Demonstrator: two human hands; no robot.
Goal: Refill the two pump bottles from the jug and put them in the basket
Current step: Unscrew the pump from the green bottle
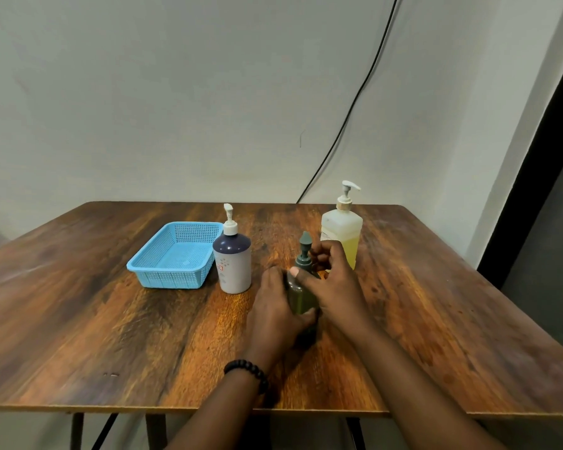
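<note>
A small olive-green pump bottle (301,298) stands at the middle of the wooden table (111,336). My left hand (275,315) wraps around its body from the left. My right hand (333,280) grips its grey-green pump collar at the top. A white pump bottle with a dark navy shoulder (232,259) stands upright just left of it, touching nothing. Behind my right hand stands a clear square jug (341,237) with a white pump, about half full of yellow liquid. The light blue mesh basket (176,254) sits further left with nothing in it.
A black cable (355,102) runs down the white wall behind the table. A dark frame (540,190) borders the right side. The table's front edge is close to me, and bare wood lies on the left and right.
</note>
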